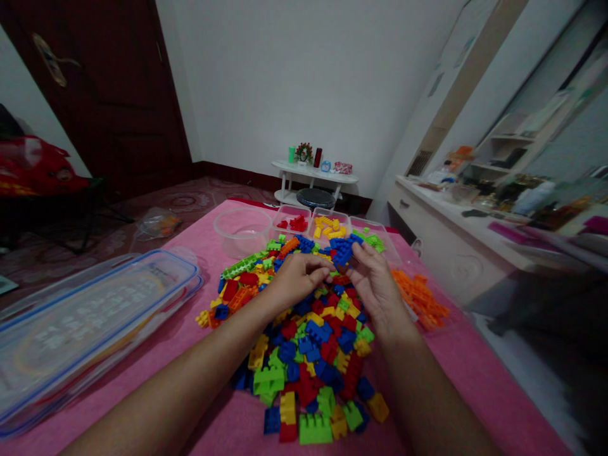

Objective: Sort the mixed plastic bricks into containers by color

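A heap of red, yellow, blue, green and orange plastic building bricks (308, 342) lies on a pink cloth (456, 373). Both my hands hover over the far end of the heap. My right hand (375, 282) grips a clump of blue bricks (342, 249) at its fingertips. My left hand (297, 278) is curled, fingers pressed together just left of the blue clump; whether anything sits inside them is hidden.
Clear tubs stand at the back: an empty round one (242, 231), one with red bricks (293, 221), one with yellow (329, 227), one with green (375, 239). Orange bricks (420, 297) lie at the right. Stacked clear lidded boxes (80, 323) sit left. A white cabinet (451, 247) stands right.
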### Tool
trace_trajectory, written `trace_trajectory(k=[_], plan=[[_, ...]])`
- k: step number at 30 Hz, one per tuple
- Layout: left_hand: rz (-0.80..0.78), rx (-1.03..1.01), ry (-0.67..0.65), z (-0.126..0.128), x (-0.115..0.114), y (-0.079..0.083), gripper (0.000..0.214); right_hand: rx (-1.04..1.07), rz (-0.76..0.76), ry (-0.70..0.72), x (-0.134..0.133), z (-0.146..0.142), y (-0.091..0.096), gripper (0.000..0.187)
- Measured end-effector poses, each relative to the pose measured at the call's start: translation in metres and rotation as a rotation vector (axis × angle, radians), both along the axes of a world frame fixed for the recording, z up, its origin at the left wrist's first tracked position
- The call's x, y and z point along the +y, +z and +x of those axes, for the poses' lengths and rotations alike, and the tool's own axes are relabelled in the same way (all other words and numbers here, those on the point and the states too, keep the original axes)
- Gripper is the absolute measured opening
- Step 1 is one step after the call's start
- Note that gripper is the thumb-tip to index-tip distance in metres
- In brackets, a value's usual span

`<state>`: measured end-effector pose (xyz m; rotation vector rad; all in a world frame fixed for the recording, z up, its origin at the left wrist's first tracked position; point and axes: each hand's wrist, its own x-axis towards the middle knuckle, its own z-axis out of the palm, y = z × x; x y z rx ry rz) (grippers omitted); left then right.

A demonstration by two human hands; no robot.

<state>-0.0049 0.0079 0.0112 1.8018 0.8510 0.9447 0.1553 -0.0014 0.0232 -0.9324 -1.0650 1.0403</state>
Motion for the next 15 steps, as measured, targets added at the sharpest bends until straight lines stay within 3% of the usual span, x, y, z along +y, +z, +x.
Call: trace_trajectory(k=[3,6,9,13,15], plan=[[-0.171,-0.245,0.113,-0.003,0.003,0.007,0.025,0.112,-0.027,0.020,0.001,0.006,0.002,0.023],[-0.222,-0.447,0.232,-0.009,0.006,0.013,0.027,-0.004,-0.058,0.043,0.002,0.006,-0.002,0.028],[-0.283,-0.624,0.296,-0.018,0.012,0.016,0.030,-0.401,-0.051,0.011,0.003,0.002,-0.014,0.034],[-0.404,-0.839,0.314,-0.028,0.018,0.021,0.025,-1.068,0.106,-0.135,0.004,-0.003,-0.033,0.027],[-0.489,-0.922,0.322,-0.032,0.020,0.024,0.020,-1.220,0.118,-0.119,0.004,-0.004,-0.038,0.026]])
